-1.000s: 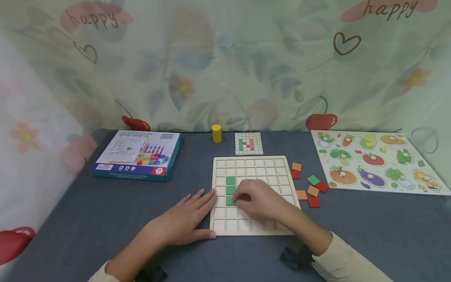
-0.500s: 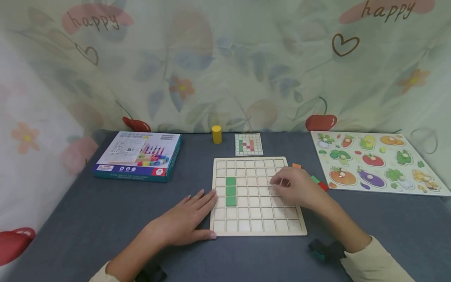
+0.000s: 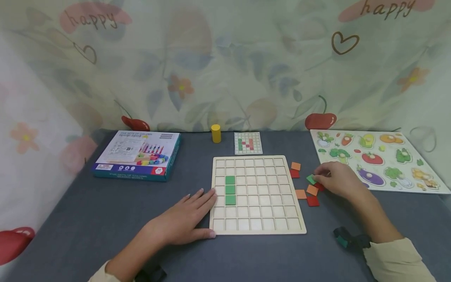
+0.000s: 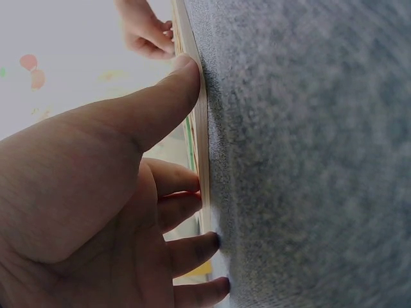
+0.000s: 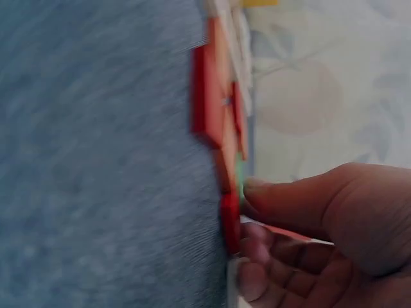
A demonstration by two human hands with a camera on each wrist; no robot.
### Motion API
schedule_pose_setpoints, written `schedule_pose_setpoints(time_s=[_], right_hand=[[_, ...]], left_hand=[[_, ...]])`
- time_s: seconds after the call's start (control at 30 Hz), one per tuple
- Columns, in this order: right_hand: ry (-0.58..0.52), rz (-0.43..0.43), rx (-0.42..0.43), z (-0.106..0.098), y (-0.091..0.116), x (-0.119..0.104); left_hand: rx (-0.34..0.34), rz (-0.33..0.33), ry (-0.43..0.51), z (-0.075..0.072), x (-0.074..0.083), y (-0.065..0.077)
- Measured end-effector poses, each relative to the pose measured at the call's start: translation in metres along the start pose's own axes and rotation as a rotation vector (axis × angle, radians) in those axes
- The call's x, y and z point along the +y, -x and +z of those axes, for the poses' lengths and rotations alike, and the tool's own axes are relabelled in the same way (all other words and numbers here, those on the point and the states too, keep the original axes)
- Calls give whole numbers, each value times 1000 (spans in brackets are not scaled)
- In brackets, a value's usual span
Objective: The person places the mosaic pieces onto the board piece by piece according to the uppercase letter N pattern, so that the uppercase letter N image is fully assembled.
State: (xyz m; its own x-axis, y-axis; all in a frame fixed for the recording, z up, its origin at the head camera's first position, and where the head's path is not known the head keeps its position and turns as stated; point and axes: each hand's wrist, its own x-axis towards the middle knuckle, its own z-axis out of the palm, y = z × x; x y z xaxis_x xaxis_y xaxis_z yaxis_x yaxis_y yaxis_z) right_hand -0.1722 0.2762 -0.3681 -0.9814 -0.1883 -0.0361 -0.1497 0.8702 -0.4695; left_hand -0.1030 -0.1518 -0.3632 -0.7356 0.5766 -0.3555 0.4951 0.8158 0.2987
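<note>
A pale wooden grid board [image 3: 260, 230] lies flat on the table, with three green square tiles [image 3: 230, 190] in one column. My left hand [image 3: 188, 219] rests along its left edge, fingers spread and extended; in the left wrist view the thumb [image 4: 176, 96] lies against the board's side. My right hand [image 3: 336, 178] is over the loose tiles right of the board. Its thumb and curled fingertips are right at a loose green tile [image 3: 311, 179]; I cannot tell if they pinch it. A red tile [image 3: 319, 187] is partly hidden under that hand.
Several orange and red tiles [image 3: 312, 190] lie between the grid board and a vegetable puzzle board [image 3: 352, 187]. A small pattern card [image 3: 248, 143] and a yellow cylinder [image 3: 216, 134] stand behind the grid. At left is a game box [image 3: 137, 155]; a patterned curtain [image 3: 225, 78] closes the back.
My right hand has moved right, from the green column on the board, across the grid, to the loose green tile. The left hand has stayed at the board's left edge.
</note>
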Motion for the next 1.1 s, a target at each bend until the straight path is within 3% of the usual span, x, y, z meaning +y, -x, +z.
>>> schedule_pose_setpoints(time_s=[0.27, 0.8, 1.1], right_hand=[[-25, 50, -42, 0, -1, -3], [-124, -19, 18, 1, -1, -3], [-218, 28, -14, -2, -1, -2]], left_hand=[[-2, 2, 12, 0, 0, 1], [9, 17, 4, 0, 0, 2], [15, 22, 4, 0, 0, 1]])
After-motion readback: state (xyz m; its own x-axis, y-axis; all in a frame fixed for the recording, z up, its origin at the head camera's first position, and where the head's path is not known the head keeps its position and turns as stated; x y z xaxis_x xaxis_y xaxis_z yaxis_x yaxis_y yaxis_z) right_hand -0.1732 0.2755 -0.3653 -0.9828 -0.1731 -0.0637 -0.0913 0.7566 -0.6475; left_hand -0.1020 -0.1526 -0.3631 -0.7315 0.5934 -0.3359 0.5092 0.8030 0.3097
